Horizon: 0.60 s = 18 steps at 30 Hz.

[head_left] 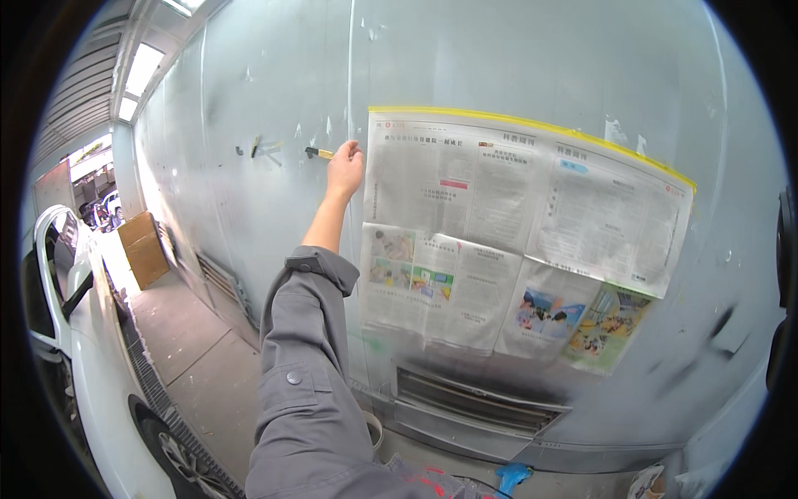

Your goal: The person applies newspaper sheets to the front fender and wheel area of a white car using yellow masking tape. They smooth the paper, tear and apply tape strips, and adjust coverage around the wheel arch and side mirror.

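My left hand (345, 170) reaches up to the grey-blue wall, its fingers closed at the right end of a small yellow-and-black tool (325, 154). The tool lies level against the wall, dark end to the left; its exact kind is too small to make out. Just right of the hand hangs a sheet of newspaper (465, 200), creased across the middle. Yellow masking tape (532, 123) runs along its top edge. The lower edge of the paper hangs loose. My right hand is out of view.
Left of the tool, a dark slim item (254, 147) is on the wall. Below the paper sits a louvred vent (478, 407). A white car (100, 358) stands at left, with a cardboard sheet (145, 251) beyond. A bucket (374, 430) and blue plastic (514, 476) are low down.
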### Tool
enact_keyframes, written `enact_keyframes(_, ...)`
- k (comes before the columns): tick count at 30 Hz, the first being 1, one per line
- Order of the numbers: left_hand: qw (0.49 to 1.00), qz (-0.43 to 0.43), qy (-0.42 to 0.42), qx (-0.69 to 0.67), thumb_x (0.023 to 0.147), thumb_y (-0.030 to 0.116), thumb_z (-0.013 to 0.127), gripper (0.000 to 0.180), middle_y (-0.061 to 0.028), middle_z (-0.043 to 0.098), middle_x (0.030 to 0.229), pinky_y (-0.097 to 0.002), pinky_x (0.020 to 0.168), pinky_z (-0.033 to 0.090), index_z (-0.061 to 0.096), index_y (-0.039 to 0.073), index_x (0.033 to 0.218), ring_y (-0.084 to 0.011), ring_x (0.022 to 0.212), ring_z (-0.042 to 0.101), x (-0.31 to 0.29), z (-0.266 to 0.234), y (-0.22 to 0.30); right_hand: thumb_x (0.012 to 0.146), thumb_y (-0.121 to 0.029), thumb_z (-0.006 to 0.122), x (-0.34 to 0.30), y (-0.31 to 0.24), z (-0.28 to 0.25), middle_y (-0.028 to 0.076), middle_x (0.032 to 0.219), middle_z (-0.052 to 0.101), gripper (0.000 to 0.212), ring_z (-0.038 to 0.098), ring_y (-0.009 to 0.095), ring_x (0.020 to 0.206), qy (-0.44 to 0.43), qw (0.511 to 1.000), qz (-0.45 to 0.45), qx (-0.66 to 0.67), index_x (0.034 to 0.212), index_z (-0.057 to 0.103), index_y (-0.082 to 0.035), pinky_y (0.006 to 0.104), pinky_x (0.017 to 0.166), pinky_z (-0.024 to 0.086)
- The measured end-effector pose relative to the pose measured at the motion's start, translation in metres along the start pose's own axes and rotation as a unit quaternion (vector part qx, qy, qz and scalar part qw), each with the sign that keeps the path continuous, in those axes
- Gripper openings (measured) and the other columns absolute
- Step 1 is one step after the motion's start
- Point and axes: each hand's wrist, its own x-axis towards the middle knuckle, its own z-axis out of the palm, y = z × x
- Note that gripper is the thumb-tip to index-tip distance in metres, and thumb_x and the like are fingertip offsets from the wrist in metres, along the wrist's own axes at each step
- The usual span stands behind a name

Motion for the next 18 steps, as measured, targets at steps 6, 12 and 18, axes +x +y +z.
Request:
enact_keyframes(6, 1.0, -0.015, 0.008, -0.005, 0.095, 0.021, 0.059, 0.035, -0.0171, 0.073, 0.112, -0.04, 0.097, 0.051, 0.067, 0.001, 0.124, -0.0303, 0.108, 0.068, 0.053, 0.039, -0.007, 0.096, -0.016, 0.056, -0.016, -0.079, 0.026, 0.017, 0.076, 0.071, 0.02, 0.068, 0.028, 0.058, 0.011, 1.0, -0.004, 0.013, 0.104, 0.071, -0.006, 0.0432, 0.051, 0.055)
enact_keyframes(12, 0.996, 0.003, -0.006, -0.09, 0.097, 0.019, 0.058, 0.029, -0.0112, 0.073, 0.104, -0.0347, 0.081, 0.054, 0.07, 0.002, 0.117, -0.0217, 0.09, 0.069, 0.065, 0.033, -0.012, 0.096, -0.015, 0.055, -0.008, -0.125, 0.047, 0.017, 0.078, 0.072, 0.021, 0.069, 0.029, 0.059, 0.007, 1.0, -0.013, 0.0, 0.106, 0.071, -0.006, 0.0428, 0.052, 0.055)
enact_keyframes(18, 0.908, -0.194, -0.12, -0.35, 0.104, 0.026, 0.057, 0.031, -0.0079, 0.07, 0.104, -0.0298, 0.079, 0.053, 0.066, -0.001, 0.115, -0.017, 0.087, 0.066, 0.081, 0.025, 0.015, 0.097, -0.014, 0.054, -0.005, -0.138, 0.058, 0.018, 0.079, 0.072, 0.022, 0.069, 0.029, 0.061, 0.005, 1.0, -0.002, -0.006, 0.107, 0.071, -0.005, 0.0423, 0.053, 0.056)
